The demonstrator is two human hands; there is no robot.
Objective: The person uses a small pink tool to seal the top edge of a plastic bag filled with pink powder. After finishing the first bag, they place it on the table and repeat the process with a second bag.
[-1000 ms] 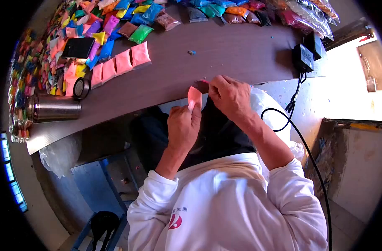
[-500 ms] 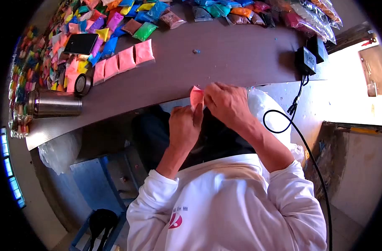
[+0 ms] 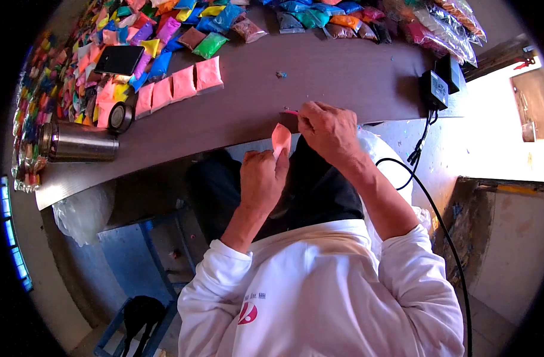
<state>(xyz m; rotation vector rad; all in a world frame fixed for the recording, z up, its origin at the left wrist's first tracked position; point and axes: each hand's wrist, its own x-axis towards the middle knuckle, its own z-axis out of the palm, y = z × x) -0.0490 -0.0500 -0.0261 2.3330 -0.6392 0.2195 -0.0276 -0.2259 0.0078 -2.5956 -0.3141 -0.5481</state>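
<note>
My left hand [image 3: 262, 178] pinches the lower end of a small pink powder bag [image 3: 281, 138] and holds it upright at the near edge of the brown table [image 3: 337, 77]. My right hand [image 3: 326, 130] is closed around the bag's top, with a thin pink tip [image 3: 290, 112] sticking out by its fingers; I cannot tell what that tip belongs to. Both hands hover over my dark lap, just in front of the table edge.
A row of filled pink bags [image 3: 179, 86] lies on the table to the left, beside heaps of many-coloured bags [image 3: 135, 35], a black phone [image 3: 118, 59], a tape roll [image 3: 120, 116] and a steel flask [image 3: 78, 143]. A black power adapter [image 3: 434, 89] and its cable [image 3: 426, 196] sit to the right.
My right hand has shifted up toward the table edge and the pink bag has risen slightly with it; the left hand stays in nearly the same place.
</note>
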